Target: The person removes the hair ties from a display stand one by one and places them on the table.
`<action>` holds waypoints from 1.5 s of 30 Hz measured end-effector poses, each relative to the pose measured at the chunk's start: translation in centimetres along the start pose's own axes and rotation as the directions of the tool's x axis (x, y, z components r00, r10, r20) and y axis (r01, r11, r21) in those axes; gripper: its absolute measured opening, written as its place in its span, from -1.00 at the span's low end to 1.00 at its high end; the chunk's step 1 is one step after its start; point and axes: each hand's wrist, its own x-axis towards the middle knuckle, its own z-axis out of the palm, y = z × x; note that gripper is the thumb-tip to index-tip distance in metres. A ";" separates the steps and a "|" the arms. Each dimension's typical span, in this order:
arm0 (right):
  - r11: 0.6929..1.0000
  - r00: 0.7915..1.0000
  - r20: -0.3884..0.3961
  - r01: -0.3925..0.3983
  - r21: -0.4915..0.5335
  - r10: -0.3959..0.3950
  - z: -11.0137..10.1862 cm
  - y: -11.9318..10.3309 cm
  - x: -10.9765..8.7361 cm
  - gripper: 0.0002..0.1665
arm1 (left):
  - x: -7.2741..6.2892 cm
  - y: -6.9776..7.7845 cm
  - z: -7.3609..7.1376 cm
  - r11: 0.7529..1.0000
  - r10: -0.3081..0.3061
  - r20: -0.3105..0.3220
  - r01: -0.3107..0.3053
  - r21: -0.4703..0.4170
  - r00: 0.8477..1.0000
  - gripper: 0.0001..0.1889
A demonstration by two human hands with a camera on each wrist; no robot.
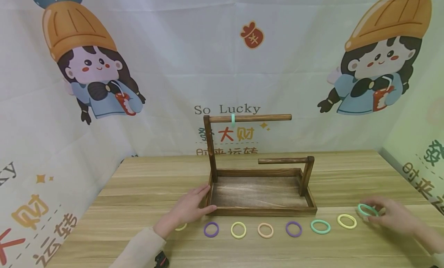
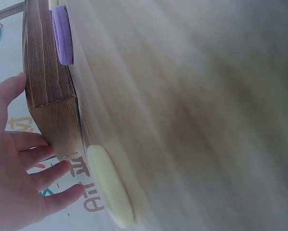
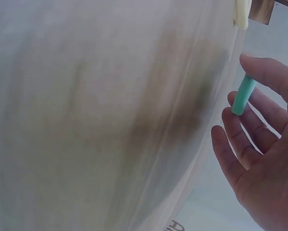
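Observation:
My right hand (image 1: 393, 216) pinches a mint-green hair tie (image 1: 367, 210) between thumb and fingers at the right of the table; the right wrist view shows the green hair tie (image 3: 244, 97) edge-on. At the near left corner of a dark wooden rack (image 1: 263, 212), my left hand (image 1: 187, 206) rests with fingers spread and fairly straight against its tray wall (image 2: 50, 62). The rack has a tall left arm (image 1: 267, 118) and a lower right arm (image 1: 282, 161). One mint hair tie (image 1: 233, 119) hangs on the tall arm.
Along the front lie several hair ties in a row: purple (image 1: 211, 229), yellow (image 1: 238, 230), peach (image 1: 265, 230), another purple (image 1: 293, 229), mint (image 1: 320, 226) and yellow (image 1: 347, 221). A yellow one (image 1: 181, 227) is partly hidden by the left wrist. Behind the table hangs a printed cloth (image 1: 173, 67).

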 end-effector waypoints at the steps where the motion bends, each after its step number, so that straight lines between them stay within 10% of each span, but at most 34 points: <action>1: 1.000 1.000 0.010 -0.006 -0.002 0.006 0.0 0.0 0.0 -0.54 | 0.0 0.0 0.0 1.000 0.000 0.000 0.000 0.000 1.000 -0.22; 31: 0.998 0.988 0.145 -0.061 0.030 0.056 -0.3 -0.2 -0.1 -0.52 | -0.2 -0.4 0.3 0.998 0.052 -0.037 -0.053 -0.036 0.998 -0.15; 45: 0.999 0.998 -0.059 -0.037 0.025 0.038 -1.7 -2.1 2.9 -0.51 | 0.0 0.1 0.0 1.000 -0.006 -0.002 0.006 -0.004 1.000 -0.22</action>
